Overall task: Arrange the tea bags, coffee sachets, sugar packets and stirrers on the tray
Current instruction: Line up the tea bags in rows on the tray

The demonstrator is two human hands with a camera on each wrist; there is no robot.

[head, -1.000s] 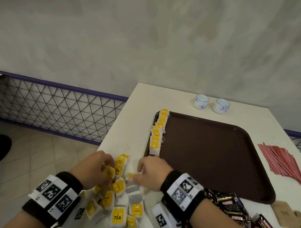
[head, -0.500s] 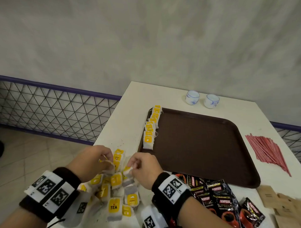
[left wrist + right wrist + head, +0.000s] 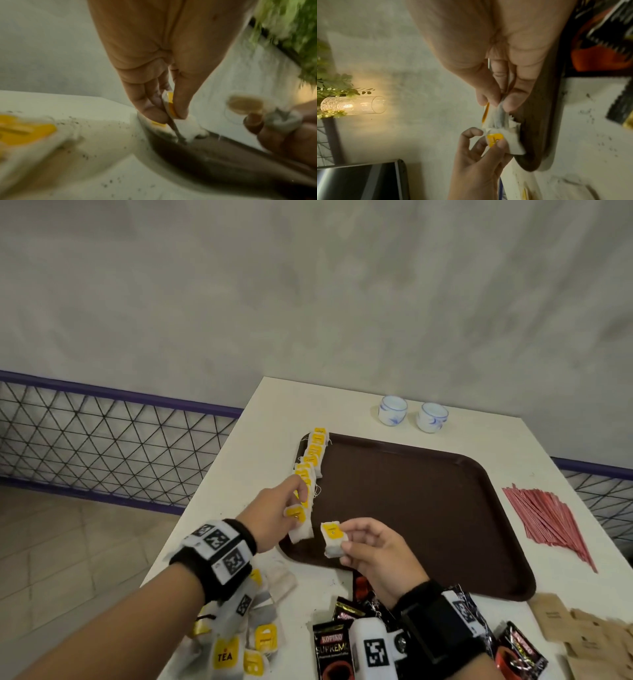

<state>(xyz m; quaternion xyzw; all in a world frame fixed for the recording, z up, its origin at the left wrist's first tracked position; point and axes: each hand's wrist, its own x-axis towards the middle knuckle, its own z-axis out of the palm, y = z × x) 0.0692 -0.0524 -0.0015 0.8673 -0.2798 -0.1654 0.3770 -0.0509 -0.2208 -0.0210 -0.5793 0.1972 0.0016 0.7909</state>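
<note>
We pinch 1 white tea bag with a yellow tag (image 3: 298,520) in our left hand (image 3: 274,513), at the near end of the tea bag row (image 3: 313,455) along the brown plastic tray (image 3: 428,508)'s left edge. Our right hand (image 3: 376,556) pinches a second yellow-tagged tea bag (image 3: 334,537) over the tray's near-left corner on the white counter (image 3: 219,494).

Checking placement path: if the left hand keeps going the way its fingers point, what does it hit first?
Likely the row of tea bags along the tray edge; the left hand, pinching a tea bag, points at its near end. Depth is unclear.
</note>
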